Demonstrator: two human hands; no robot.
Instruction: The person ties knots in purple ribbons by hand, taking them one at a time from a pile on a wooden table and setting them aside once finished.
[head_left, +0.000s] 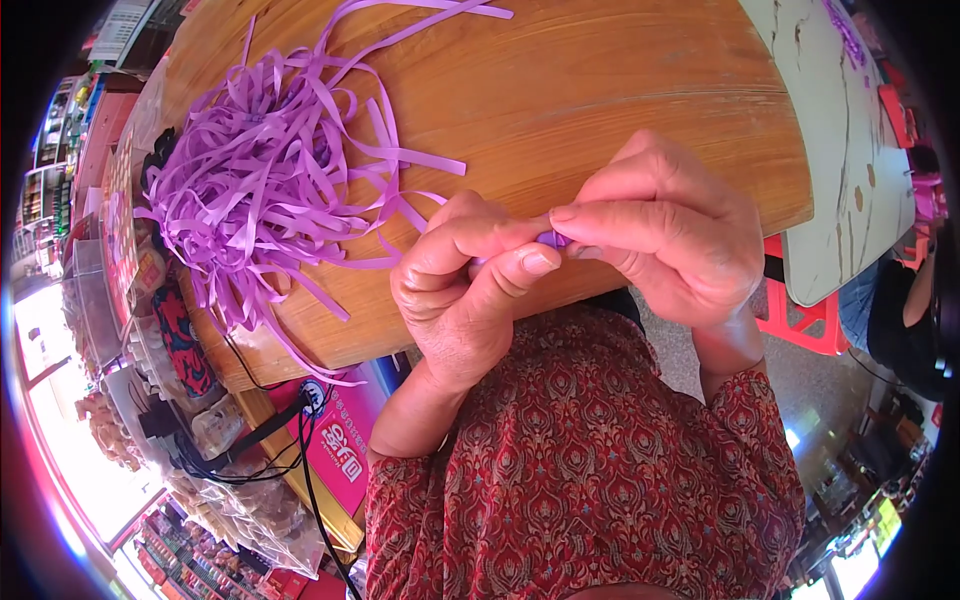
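Observation:
Both of my hands meet above the table's near edge, fingertips close together. A small piece of purple ribbon [553, 239], apparently rolled or folded, sits between them. My left hand [462, 280] is closed, its thumb and index finger pinching the ribbon. From the other side, my right hand [668, 232] is also closed, thumb and fingers pinched at the ribbon's other end. Most of the piece is hidden by the fingers. To the left of my hands lies a large tangled heap of purple ribbon strips [265, 170], some loose ends reaching toward my left hand.
The wooden table [580, 90] spans the front. Beyond its right end stands a white marbled tabletop [850, 200], with a red stool [810, 320] below. Black cables [250, 470], bags and a pink box [335, 440] crowd the left side. Another person sits at far right.

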